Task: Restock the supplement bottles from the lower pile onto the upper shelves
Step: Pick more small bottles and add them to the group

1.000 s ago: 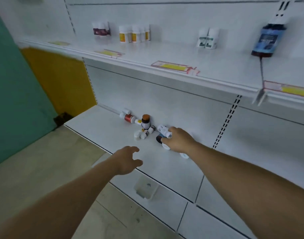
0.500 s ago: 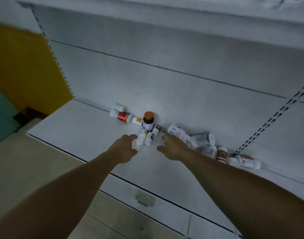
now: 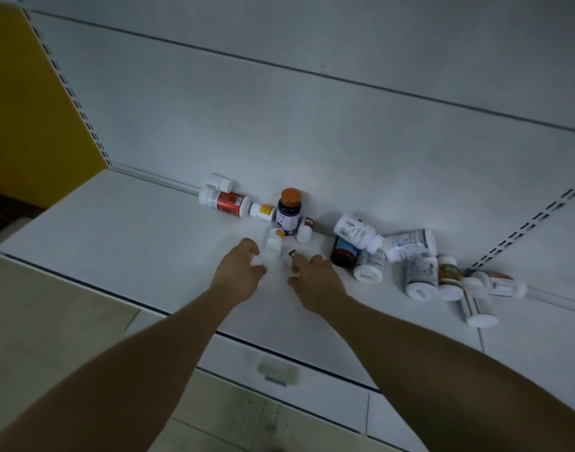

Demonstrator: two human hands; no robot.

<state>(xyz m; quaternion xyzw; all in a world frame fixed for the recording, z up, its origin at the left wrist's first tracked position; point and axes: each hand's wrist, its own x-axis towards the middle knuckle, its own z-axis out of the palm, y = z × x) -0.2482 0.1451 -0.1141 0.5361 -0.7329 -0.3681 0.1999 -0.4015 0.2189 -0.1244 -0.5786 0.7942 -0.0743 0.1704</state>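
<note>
Both hands are down on the lower shelf [image 3: 132,243], at the near edge of the bottle pile. Left hand [image 3: 238,277]: fingers curled round a small white bottle [image 3: 258,260], mostly hidden; its axis cannot be told. Right hand [image 3: 315,282]: fingertips closing on a small brown-labelled bottle [image 3: 292,255] lying on its side; whether it is gripped cannot be told.

Just beyond the hands, a yellow-topped bottle [image 3: 274,239] lies with its long axis running toward the back panel [image 3: 279,125]. Behind it an orange-capped dark bottle [image 3: 289,212] stands upright against the panel. To its left, a red-labelled bottle [image 3: 229,203] lies crosswise along the panel.

To the right, several white bottles [image 3: 410,244] and a dark jar [image 3: 344,252] lie toppled, touching one another, axes mixed. Nothing stands between the hands and the two small bottles.
</note>
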